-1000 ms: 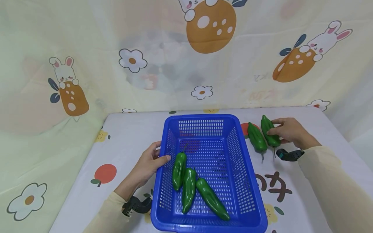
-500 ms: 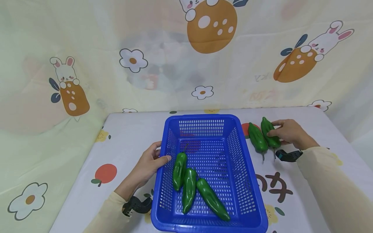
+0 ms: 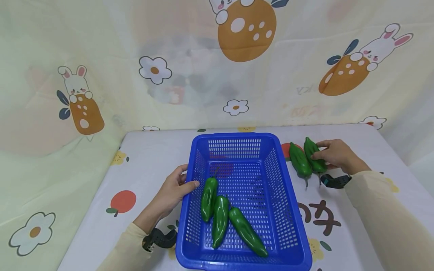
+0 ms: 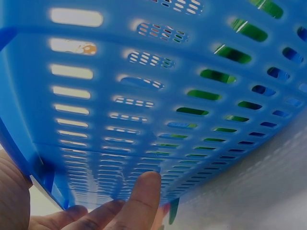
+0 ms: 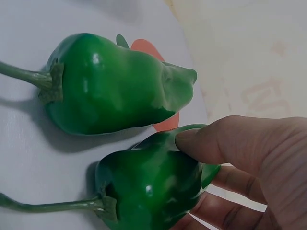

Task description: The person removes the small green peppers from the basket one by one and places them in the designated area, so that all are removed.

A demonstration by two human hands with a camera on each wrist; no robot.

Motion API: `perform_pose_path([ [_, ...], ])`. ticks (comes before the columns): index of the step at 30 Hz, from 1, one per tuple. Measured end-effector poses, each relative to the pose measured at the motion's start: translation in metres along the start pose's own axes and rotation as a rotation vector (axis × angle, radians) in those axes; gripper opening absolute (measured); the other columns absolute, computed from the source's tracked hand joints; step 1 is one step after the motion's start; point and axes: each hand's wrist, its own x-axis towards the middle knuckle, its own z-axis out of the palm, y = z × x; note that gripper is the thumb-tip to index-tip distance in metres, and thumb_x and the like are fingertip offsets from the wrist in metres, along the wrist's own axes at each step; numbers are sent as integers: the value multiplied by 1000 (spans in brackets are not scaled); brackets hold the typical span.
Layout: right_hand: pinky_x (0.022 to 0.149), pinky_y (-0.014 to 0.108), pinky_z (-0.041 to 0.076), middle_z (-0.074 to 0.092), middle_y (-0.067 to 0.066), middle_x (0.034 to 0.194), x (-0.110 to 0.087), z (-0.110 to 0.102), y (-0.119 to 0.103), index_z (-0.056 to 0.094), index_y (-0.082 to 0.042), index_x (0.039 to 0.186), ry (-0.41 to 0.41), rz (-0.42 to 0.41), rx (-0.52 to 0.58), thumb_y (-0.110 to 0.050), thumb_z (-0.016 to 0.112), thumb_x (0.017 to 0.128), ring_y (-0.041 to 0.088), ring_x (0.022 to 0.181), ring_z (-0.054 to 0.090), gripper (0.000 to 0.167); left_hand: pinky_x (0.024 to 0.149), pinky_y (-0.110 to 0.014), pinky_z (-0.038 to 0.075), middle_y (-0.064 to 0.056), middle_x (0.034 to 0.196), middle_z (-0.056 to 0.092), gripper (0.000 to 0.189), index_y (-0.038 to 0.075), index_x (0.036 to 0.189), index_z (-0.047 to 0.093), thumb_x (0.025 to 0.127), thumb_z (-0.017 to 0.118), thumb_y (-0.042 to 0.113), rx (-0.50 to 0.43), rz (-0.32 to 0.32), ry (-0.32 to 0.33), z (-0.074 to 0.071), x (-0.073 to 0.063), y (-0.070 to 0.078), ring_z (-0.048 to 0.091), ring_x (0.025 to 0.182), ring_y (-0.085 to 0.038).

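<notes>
A blue plastic basket (image 3: 271,199) with slotted walls stands on the table; three long green chili peppers (image 3: 220,221) lie in its left and front part. My left hand (image 3: 174,190) grips the basket's left side, thumb over the rim and fingers outside against the wall, as the left wrist view shows. To the right of the basket, two green peppers lie side by side with stems toward me. My right hand (image 3: 339,155) holds the right-hand pepper (image 5: 148,187) between thumb and fingers. The other pepper (image 5: 115,86) lies beside it, untouched.
A pale printed cloth covers the table (image 3: 152,150), and a patterned curtain (image 3: 190,94) hangs behind it and to the left. Each wrist wears a black strap device; the right one (image 3: 335,180) hangs close above the table near the pepper stems.
My right hand and the pepper in it have shifted very slightly toward me. The left hand, the basket and the peppers in it stay in place.
</notes>
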Motion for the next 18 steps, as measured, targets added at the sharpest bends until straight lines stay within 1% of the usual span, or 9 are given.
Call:
perform_pose_path([
  [9,87,46,64,40,42,143,1,0,1,31,14,154,5,9,-6,-26,65,99,46,114,57,75,77,-46,66,-25,133,66,60,11,156,40,101,66,14,8,4,5,0,0,-1,75,99,-32],
  [18,88,47,64,39,43,143,3,0,1,33,15,153,13,22,-22,-26,66,99,48,117,57,75,77,-46,66,-26,132,65,61,10,156,39,102,65,13,4,6,0,0,0,-1,75,99,-33],
])
